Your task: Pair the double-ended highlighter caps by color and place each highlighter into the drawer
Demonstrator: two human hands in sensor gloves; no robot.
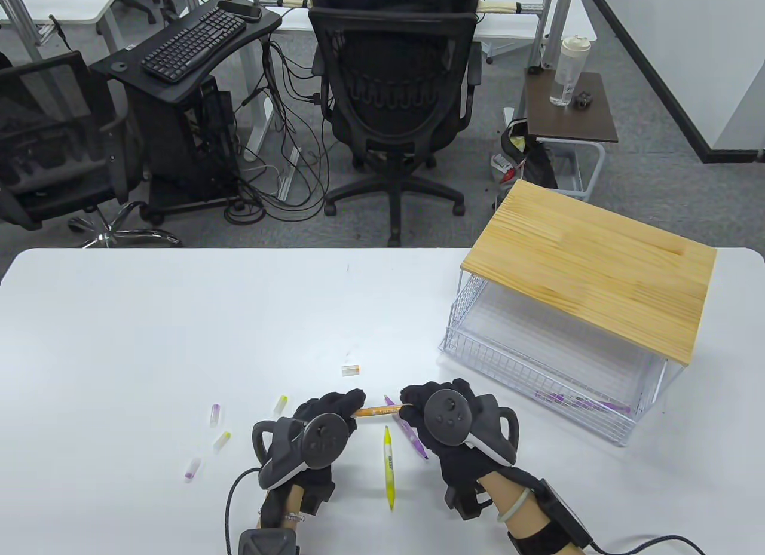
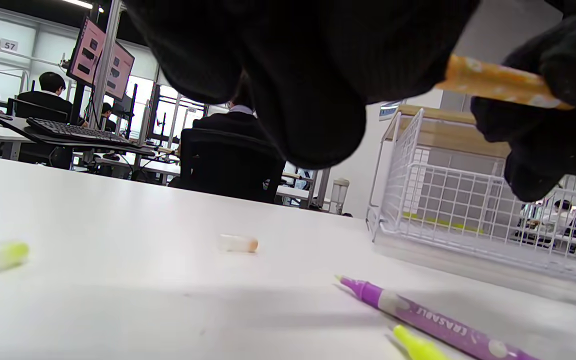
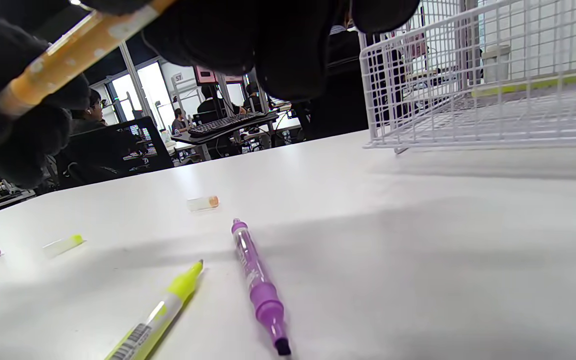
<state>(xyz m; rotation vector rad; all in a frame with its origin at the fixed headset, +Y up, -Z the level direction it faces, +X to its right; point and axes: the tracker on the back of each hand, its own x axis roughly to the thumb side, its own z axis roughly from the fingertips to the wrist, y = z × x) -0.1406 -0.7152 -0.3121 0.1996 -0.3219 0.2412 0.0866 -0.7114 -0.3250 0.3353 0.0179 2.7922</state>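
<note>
A: Orange double-ended highlighter (image 1: 378,410) held just above the white table (image 1: 149,316), long axis left–right. Left hand (image 1: 327,413) pinches one end, right hand (image 1: 439,414) the other; each grip closed on it.

B: Its cap?

A: Orange-tipped clear cap (image 1: 350,370) lies just beyond the pen, left hand nearer.

B: Then?

A: White wire drawer (image 1: 472,347), pulled out, far right; right hand nearer.

bare table (image 1: 179,316) left, wire drawer (image 1: 538,364) right
</note>
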